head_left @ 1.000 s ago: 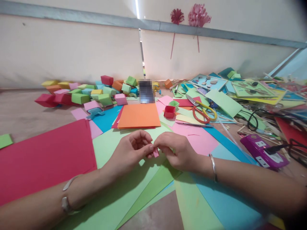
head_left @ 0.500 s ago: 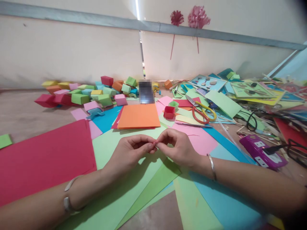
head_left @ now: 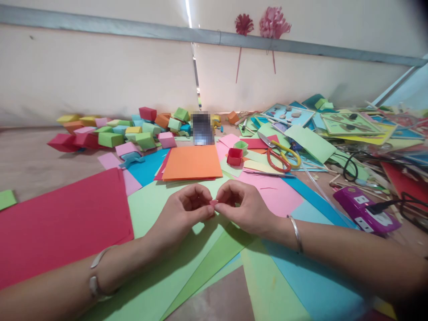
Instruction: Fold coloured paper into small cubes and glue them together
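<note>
Between my fingertips is a tiny pink piece, which looks like folded paper; most of it is covered by the fingers. My left hand pinches it from the left with thumb and fingers. From the other side my right hand pinches the same piece, so the two hands nearly touch. Both are held above a large light green sheet. Just beyond them lies a stack of orange paper. A small red open paper box and a light green one sit past my right hand.
Scissors with red and yellow handles lie right of the small boxes. A red sheet covers the left side. Several folded paper blocks are heaped at the back left. A purple power strip with a black cable is at the right.
My left fingers have shifted slightly and opened a little around the pink piece, so more of it shows. Both hands stay in nearly the same place.
</note>
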`<state>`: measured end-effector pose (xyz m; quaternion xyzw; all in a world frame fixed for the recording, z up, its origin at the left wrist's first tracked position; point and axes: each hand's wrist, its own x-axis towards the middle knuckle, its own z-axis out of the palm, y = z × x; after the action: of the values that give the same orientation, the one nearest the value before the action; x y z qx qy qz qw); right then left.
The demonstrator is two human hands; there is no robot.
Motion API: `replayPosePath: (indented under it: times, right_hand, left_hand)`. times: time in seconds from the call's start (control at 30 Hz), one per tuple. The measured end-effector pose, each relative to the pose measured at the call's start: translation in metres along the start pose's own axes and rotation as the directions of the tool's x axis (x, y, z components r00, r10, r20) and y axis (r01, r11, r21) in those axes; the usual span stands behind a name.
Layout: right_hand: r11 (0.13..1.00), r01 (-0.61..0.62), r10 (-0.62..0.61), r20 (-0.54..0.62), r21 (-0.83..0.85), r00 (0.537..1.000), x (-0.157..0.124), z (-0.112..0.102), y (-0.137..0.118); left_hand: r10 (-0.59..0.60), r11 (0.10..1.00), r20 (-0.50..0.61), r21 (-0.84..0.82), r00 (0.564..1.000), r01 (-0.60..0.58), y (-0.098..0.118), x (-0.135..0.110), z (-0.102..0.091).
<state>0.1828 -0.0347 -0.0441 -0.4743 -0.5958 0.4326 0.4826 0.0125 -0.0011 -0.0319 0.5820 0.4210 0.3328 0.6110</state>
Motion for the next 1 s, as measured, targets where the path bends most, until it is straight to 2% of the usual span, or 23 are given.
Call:
replayPosePath:
  times: [0.17,0.4,0.63,0.8,1.0]
  right_hand:
    - [0.999,-0.034,0.033,0.045,0.027,0.998,0.0003,0.0003,0.0005]
    - [0.991,0.125,-0.122,0.069,-0.043,0.99,-0.0001,-0.0015,-0.0033]
    - [0.993,-0.056,0.05,0.059,0.104,0.997,0.0047,-0.0028,0.0033]
    - [0.999,-0.032,0.029,0.104,0.023,0.994,0.0039,-0.0046,0.0014]
    - [0.996,-0.084,0.083,0.111,0.007,0.99,0.0016,-0.0033,-0.0026]
  left_hand:
    - [-0.023,0.999,0.039,-0.045,0.999,0.025,0.0036,-0.0014,0.001]
    - [-0.045,0.998,0.074,-0.032,0.996,0.048,0.0029,-0.0024,0.0003]
    - [-0.014,0.998,0.11,0.063,0.994,0.008,0.0014,0.0003,-0.002]
    - [0.083,0.986,0.086,0.136,0.993,-0.095,0.0056,-0.0014,-0.0019]
    - [0.092,0.981,0.063,0.168,0.994,-0.101,0.0039,-0.0025,-0.0025]
